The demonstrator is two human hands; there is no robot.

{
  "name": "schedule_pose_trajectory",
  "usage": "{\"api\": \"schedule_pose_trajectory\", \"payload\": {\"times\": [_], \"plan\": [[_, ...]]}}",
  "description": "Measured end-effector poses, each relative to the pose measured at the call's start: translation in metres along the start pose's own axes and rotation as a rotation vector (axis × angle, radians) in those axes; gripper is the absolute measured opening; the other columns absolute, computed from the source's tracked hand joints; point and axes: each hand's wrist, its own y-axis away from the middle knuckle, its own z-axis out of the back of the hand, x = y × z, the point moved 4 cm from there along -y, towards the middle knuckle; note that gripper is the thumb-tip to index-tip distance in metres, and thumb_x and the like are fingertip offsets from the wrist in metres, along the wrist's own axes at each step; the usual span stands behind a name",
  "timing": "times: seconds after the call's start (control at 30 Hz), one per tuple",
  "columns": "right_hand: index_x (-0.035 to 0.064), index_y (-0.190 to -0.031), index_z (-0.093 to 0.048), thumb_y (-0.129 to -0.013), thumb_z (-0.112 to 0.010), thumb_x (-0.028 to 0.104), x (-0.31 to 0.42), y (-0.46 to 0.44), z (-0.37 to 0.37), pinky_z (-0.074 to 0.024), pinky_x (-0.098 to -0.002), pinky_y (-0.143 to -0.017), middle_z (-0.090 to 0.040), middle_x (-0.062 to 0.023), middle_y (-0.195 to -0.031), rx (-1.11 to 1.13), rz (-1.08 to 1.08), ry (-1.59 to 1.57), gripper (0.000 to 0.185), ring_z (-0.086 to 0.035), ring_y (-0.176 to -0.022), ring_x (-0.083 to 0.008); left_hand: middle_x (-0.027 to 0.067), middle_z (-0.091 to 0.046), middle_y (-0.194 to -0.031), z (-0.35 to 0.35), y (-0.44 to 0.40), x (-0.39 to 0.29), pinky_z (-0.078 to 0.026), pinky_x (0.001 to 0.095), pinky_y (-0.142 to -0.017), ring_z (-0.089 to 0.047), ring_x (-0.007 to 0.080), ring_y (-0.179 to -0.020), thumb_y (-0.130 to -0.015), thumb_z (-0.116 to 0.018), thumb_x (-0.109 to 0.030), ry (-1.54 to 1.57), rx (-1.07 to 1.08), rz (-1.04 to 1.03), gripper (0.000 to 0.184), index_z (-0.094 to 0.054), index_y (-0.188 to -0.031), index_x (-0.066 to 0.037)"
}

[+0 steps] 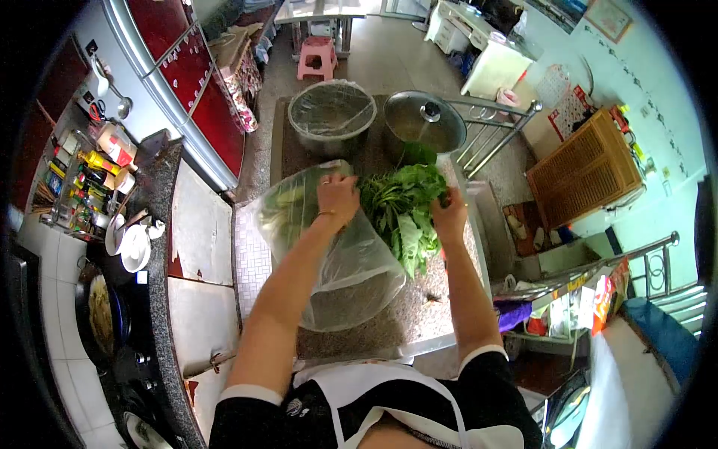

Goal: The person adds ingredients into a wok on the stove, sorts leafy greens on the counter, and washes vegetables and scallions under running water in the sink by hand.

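A large clear plastic bag (pixel 351 277) lies spread over the speckled counter, with pale green vegetables showing through its far left part. My left hand (pixel 338 198) is closed on the bag, its fingers bent over the plastic. Beside it, to the right, a bunch of leafy greens (pixel 407 213) lies on the counter, its broad leaves toward the front and right. My right hand (pixel 450 215) has its fingers curled round the right edge of the greens; the leaves partly hide the fingertips.
At the counter's far end stand a plastic-covered pot (pixel 332 112) and a glass-lidded pot (pixel 426 123). A metal railing (pixel 493 135) runs to the right. On the left are a stove with a pan (pixel 97 314), white bowls (pixel 136 247), and a bottle rack (pixel 82 187).
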Motion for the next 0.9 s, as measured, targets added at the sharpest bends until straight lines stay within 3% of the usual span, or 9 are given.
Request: {"api": "schedule_pose_trajectory", "payload": {"times": [0.1, 0.2, 0.33, 0.37, 0.53, 0.6, 0.8, 0.83, 0.9], "plan": [[0.0085, -0.124, -0.037, -0.069, -0.073, 0.016, -0.006, -0.003, -0.008, -0.0397, -0.0383, -0.088, -0.045, -0.0178, -0.117, 0.131, 0.071, 0.072, 0.066, -0.047, -0.102, -0.0298, 0.0107, -0.046, -0.121, -0.024, -0.026, -0.014, -0.033, 0.0468, -0.095, -0.037, 0.0313, -0.115, -0.082, -0.058, -0.029, -0.319, 0.264, 0.114, 0.031, -0.056, -0.11, -0.014], [0.0084, -0.125, -0.035, -0.068, -0.073, 0.015, 0.027, 0.008, 0.017, -0.0425, -0.0371, -0.085, -0.044, -0.0177, -0.116, 0.095, 0.231, 0.068, 0.068, -0.048, -0.098, -0.0283, 0.0116, -0.05, -0.115, 0.014, -0.03, -0.027, -0.039, 0.0425, -0.088, -0.045, 0.0283, -0.107, -0.077, -0.064, -0.029, -0.222, 0.472, 0.125, 0.029, -0.061, -0.1, -0.012], [0.0046, -0.117, -0.042, -0.075, -0.064, 0.005, 0.032, 0.026, 0.029, -0.0448, -0.0267, -0.071, -0.048, -0.0105, -0.107, 0.064, 0.063, -0.193, 0.048, -0.05, -0.086, -0.0167, 0.0094, -0.06, -0.101, 0.03, -0.029, 0.004, -0.044, 0.0386, -0.081, -0.054, 0.0249, -0.097, -0.073, -0.067, -0.023, 0.231, 0.43, 0.014, 0.024, -0.063, -0.093, -0.01], [0.0035, -0.107, -0.049, -0.079, -0.058, 0.002, 0.037, 0.037, 0.026, -0.0428, -0.0244, -0.068, -0.051, -0.0066, -0.101, 0.073, 0.03, -0.326, 0.03, -0.05, -0.079, -0.0123, 0.0079, -0.061, -0.093, 0.051, -0.018, 0.002, -0.044, 0.038, -0.077, -0.056, 0.0237, -0.091, -0.073, -0.068, -0.021, 0.36, 0.299, -0.01, 0.021, -0.062, -0.089, -0.008], [0.0022, -0.093, -0.055, -0.083, -0.052, 0.002, 0.064, 0.067, -0.008, -0.0405, -0.0214, -0.069, -0.052, -0.0043, -0.095, 0.08, 0.018, -0.738, 0.01, -0.049, -0.078, -0.0091, 0.0031, -0.062, -0.079, 0.122, 0.066, -0.016, -0.043, 0.0365, -0.071, -0.058, 0.0205, -0.078, -0.072, -0.066, -0.012, 0.572, -0.068, -0.103, 0.011, -0.06, -0.081, -0.009], [0.0025, -0.094, -0.054, -0.084, -0.05, 0.001, 0.084, 0.07, -0.008, -0.0397, -0.0207, -0.071, -0.053, -0.004, -0.095, -0.003, 0.059, -0.779, 0.011, -0.049, -0.079, -0.0093, 0.0009, -0.06, -0.077, 0.148, 0.105, -0.027, -0.042, 0.0346, -0.071, -0.057, 0.0175, -0.072, -0.071, -0.064, -0.008, 0.194, -0.511, -0.558, 0.01, -0.06, -0.079, -0.013], [0.0018, -0.103, -0.056, -0.086, -0.05, 0.008, 0.131, 0.094, -0.011, -0.0394, -0.0323, -0.087, -0.056, -0.0091, -0.106, 0.214, -0.081, -0.915, 0.019, -0.052, -0.098, -0.0173, -0.0022, -0.06, -0.079, 0.155, 0.177, -0.018, -0.04, 0.0329, -0.072, -0.056, 0.0148, -0.073, -0.068, -0.065, -0.007, 0.185, -0.662, -0.67, 0.02, -0.06, -0.087, -0.013], [0.002, -0.105, -0.056, -0.087, -0.05, 0.012, 0.145, 0.103, -0.016, -0.0365, -0.0359, -0.092, -0.056, -0.0116, -0.109, 0.358, -0.104, -1.027, 0.021, -0.05, -0.104, -0.0211, -0.0015, -0.06, -0.083, 0.131, 0.175, -0.008, -0.04, 0.0334, -0.073, -0.055, 0.0156, -0.074, -0.069, -0.064, -0.007, 0.312, -0.56, -0.537, 0.023, -0.06, -0.09, -0.013], [0.0023, -0.106, -0.057, -0.088, -0.05, 0.017, 0.151, 0.113, -0.019, -0.0336, -0.0395, -0.096, -0.055, -0.0141, -0.112, 0.5, -0.148, -1.124, 0.024, -0.048, -0.11, -0.0249, -0.0004, -0.06, -0.088, 0.112, 0.185, -0.008, -0.04, 0.0333, -0.073, -0.055, 0.0165, -0.077, -0.069, -0.064, -0.007, 0.322, -0.484, -0.593, 0.023, -0.06, -0.091, -0.012]]}}
